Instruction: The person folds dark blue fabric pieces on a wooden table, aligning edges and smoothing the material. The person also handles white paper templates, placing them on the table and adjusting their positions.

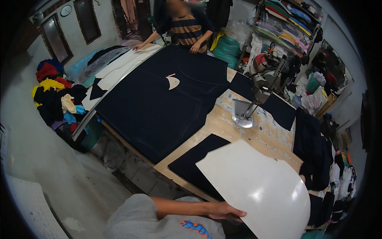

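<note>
A large white pattern template (258, 183), stiff and glossy with one rounded side, is held tilted above the near right end of the table. My left hand (227, 211) grips its lower left edge, thumb on top. At its right edge only a bit of my right hand (303, 179) shows, closed on the rim; the rest is hidden behind the template. Partly under the template lies a cut dark navy fabric piece (195, 159). Farther off, a big dark navy fabric layer (159, 103) with faint outlines bears a small cream curved template (173, 83) and a pink stick (170, 75).
A cloth-cutting machine (243, 113) stands on the wooden table (217, 119). Across it, a person in a striped shirt (189, 32) rests both hands on the far side. Long white templates (119, 71) lie along the left. Fabric heaps (53, 91) and loaded shelves (282, 28) surround the table.
</note>
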`<control>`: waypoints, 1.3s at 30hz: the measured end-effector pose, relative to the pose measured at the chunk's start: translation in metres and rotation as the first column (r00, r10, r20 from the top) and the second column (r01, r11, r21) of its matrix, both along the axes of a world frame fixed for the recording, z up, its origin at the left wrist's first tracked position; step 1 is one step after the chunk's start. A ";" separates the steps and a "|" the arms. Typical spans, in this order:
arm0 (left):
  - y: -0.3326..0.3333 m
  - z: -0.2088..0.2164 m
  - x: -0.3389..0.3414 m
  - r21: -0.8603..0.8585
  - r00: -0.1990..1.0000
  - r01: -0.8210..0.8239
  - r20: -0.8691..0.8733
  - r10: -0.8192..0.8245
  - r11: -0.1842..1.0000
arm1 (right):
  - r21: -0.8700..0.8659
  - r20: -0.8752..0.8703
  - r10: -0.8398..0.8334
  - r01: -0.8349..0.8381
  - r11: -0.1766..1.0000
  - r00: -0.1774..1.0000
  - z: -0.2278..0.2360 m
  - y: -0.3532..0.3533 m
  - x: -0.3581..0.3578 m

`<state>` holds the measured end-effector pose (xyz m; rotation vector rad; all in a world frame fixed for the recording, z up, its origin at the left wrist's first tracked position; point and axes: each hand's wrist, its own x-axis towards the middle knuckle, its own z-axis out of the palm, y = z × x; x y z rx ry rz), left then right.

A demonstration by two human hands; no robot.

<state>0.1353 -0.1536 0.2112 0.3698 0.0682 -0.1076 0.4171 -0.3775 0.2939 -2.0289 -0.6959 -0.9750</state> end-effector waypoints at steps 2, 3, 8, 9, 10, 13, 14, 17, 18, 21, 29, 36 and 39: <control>-0.010 -0.001 0.005 -0.090 0.990 0.133 0.048 -0.130 0.987 | 0.003 -0.016 -0.014 0.014 1.000 1.000 0.002 -0.004 0.000; -0.016 -0.004 0.008 -0.121 0.985 0.169 0.055 -0.163 0.978 | 0.003 -0.024 -0.018 0.018 1.000 1.000 0.003 -0.006 0.000; -0.066 -0.023 0.024 -0.160 0.945 0.293 0.199 -0.260 0.943 | 0.003 -0.062 -0.027 0.028 1.000 0.998 0.007 -0.008 0.005; -0.076 -0.028 0.028 -0.148 0.930 0.313 0.249 -0.271 0.938 | 0.004 -0.065 -0.022 0.023 1.000 0.998 0.009 -0.008 0.006; -0.080 -0.028 0.029 -0.184 0.902 0.387 0.279 -0.330 0.903 | 0.002 -0.077 -0.028 0.029 1.000 0.997 0.008 -0.009 0.006; -0.089 -0.041 0.035 -0.243 0.844 0.525 0.266 -0.465 0.815 | -0.006 -0.097 -0.028 0.028 1.000 0.995 0.011 -0.009 0.008; -0.092 -0.046 0.038 -0.263 0.821 0.567 0.264 -0.507 0.781 | -0.009 -0.103 -0.024 0.023 1.000 0.994 0.012 -0.008 0.009; -0.092 -0.054 0.044 -0.313 0.736 0.677 0.263 -0.624 0.666 | -0.012 -0.122 -0.016 0.015 1.000 0.992 0.014 -0.004 0.013; -0.091 -0.055 0.046 -0.291 0.750 0.661 0.226 -0.621 0.692 | -0.009 -0.129 -0.013 0.012 1.000 0.992 0.015 -0.002 0.014; -0.079 -0.040 0.040 -0.188 0.805 0.593 0.117 -0.582 0.783 | -0.014 -0.146 -0.009 0.007 1.000 0.989 0.017 0.001 0.018; -0.036 -0.009 0.021 0.066 0.823 0.548 0.137 -0.552 0.834 | -0.028 -0.188 -0.002 -0.004 1.000 0.982 0.024 0.008 0.022; -0.009 -0.015 0.024 0.647 0.939 0.054 0.227 -0.259 0.760 | -0.050 -0.250 0.001 -0.013 0.999 0.968 0.028 0.010 0.027; -0.001 0.003 0.020 0.526 0.941 -0.055 0.311 -0.131 0.849 | -0.063 -0.294 0.004 -0.023 0.998 0.956 0.029 0.010 0.030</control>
